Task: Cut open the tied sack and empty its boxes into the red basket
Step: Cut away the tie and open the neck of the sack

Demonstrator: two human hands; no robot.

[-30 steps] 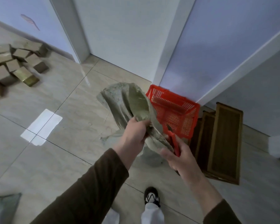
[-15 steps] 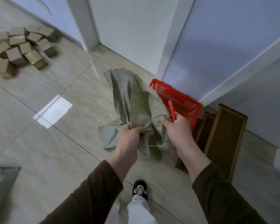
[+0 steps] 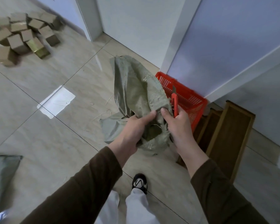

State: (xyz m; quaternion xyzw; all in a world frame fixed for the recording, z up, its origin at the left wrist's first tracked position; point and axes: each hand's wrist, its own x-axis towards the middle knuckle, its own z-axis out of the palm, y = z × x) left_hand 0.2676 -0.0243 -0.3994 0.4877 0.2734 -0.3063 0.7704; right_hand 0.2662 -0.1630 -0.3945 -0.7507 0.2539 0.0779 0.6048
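Observation:
A grey-green woven sack [image 3: 132, 91] hangs limp in front of me, its mouth held apart near my body. My left hand [image 3: 132, 130] grips the near left edge of the mouth. My right hand [image 3: 176, 126] grips the right edge and also holds a red utility knife [image 3: 174, 104], blade pointing up and away. The red basket [image 3: 187, 97] stands on the floor behind the sack, against the wall, partly hidden by it. Inside the mouth I see only dark folds; no box shows.
A pile of several brown cardboard boxes [image 3: 23, 36] lies on the tiled floor at far left. Wooden frames [image 3: 229, 136] lean to the right of the basket. Another grey sack [image 3: 2, 175] lies at the lower left edge. My shoe [image 3: 139, 181] is below the sack.
Both hands have shifted to the sack's mouth and spread it apart. The sack has dropped lower and the view has tilted, bringing the box pile further into view.

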